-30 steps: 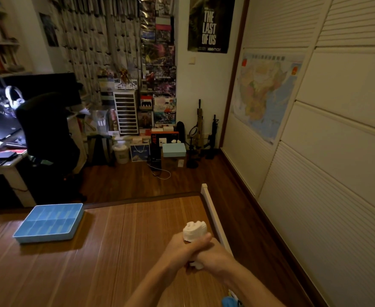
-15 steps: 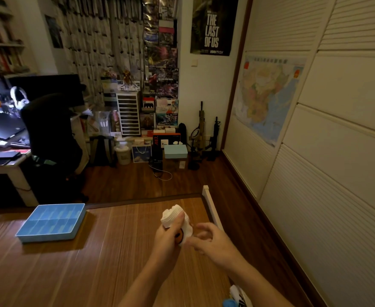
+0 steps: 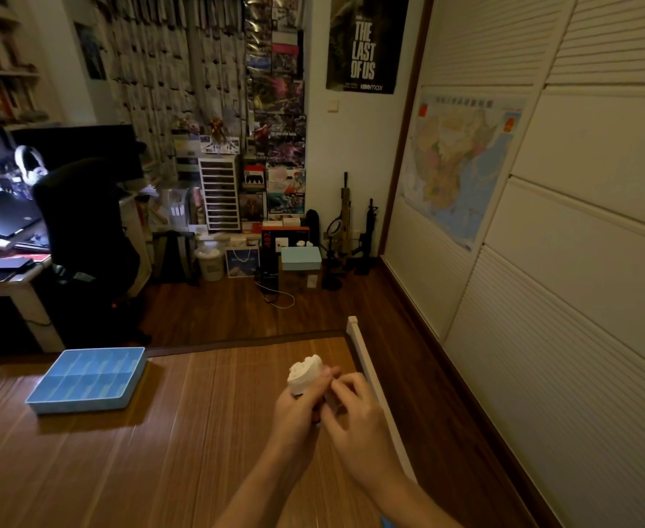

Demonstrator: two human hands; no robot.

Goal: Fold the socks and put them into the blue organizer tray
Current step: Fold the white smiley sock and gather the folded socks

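On wooden surface (image 3: 161,451), left side: blue organizer tray (image 3: 88,379), well apart from hands. Left hand (image 3: 298,409) grips rolled white sock (image 3: 305,371) near surface's right edge. Right hand (image 3: 355,413) just beside, fingers bent toward sock; whether pinching it, cannot tell.

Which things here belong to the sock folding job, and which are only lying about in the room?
For the job:
rolled white sock, gripped by the left hand
right hand, close against the sock
blue organizer tray, off to the left

Only lying about:
black chair
poster
wall map
white bin
light blue box
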